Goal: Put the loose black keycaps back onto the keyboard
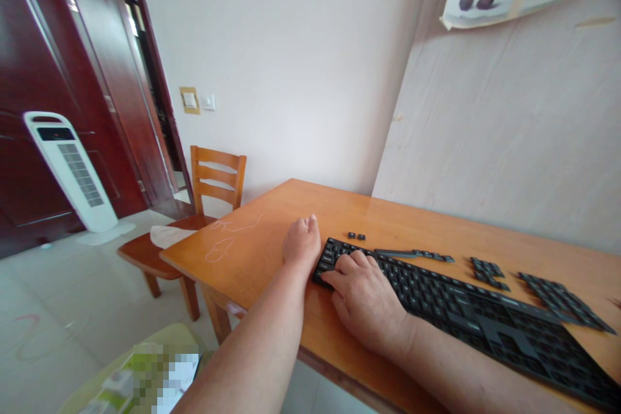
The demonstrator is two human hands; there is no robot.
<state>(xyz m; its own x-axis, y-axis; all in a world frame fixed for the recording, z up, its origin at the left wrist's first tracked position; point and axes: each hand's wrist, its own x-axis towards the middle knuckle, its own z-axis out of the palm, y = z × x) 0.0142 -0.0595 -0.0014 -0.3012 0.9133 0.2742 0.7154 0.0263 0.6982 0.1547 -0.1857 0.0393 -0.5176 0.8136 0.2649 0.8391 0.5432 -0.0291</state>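
A black computer keyboard lies at a slant along the wooden table. My right hand is on its left part, fingers bent down onto the keys and the thumb stretched toward the left end. Those fingertips are partly hidden. Just beside that left end, my left hand is closed with its fingers curled; whatever is inside it is hidden. Keys cover the left and middle of the keyboard, while the right section shows bare areas. Two loose keycaps sit just behind the keyboard, near my hands.
More loose keycaps lie in groups behind the keyboard: a row, a cluster and a larger block. The wooden table meets the wall behind. A wooden chair and a white tower fan stand left.
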